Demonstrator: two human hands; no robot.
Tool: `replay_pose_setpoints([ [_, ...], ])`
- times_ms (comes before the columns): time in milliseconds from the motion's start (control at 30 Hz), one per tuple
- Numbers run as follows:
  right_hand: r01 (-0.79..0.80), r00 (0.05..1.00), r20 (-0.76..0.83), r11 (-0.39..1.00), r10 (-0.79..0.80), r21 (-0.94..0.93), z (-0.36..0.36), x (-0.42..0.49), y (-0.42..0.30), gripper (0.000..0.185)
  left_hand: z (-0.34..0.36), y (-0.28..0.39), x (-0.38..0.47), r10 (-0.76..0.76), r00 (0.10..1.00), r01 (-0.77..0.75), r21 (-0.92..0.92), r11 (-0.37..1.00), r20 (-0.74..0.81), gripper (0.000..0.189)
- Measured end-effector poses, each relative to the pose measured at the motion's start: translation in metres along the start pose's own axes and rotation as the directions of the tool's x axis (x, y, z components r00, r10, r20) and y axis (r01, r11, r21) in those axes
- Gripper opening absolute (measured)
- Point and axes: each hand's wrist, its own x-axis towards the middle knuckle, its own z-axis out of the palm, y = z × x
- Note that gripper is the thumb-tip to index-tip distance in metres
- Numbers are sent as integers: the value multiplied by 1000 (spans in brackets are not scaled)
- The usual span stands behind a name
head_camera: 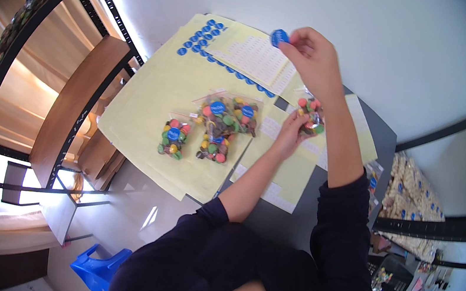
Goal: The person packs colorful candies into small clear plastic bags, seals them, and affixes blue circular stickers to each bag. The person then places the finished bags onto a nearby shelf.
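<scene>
A round blue sticker [279, 38] is pinched between the thumb and fingers of my right hand [314, 58], raised over the far side of the table. Below it my left hand [291, 136] holds a clear plastic bag of colourful round candies [310, 114]. Left of my hands, several similar bags with round blue stickers lie in a group [230, 114] on yellow backing paper [152, 85]. One bag [174, 137] lies apart from them, nearer the left. Rows of blue stickers [203, 38] and a sheet of small white labels [256, 59] lie at the far side.
The grey tabletop [324, 198] shows beside more label sheets [271, 173]. A white wall stands behind the table. On the right, a black-framed rack [427, 228] holds bags of pale pieces [414, 193]. Shelves with a wooden board [82, 102] stand left, above a blue plastic stool [102, 268].
</scene>
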Motion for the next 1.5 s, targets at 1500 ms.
replay_pose_setpoints([
  [1500,-79,944,-327,948,-27,-308,-80,-156,86,40,34,6,-21,83,985,-158,580,799,154,43],
])
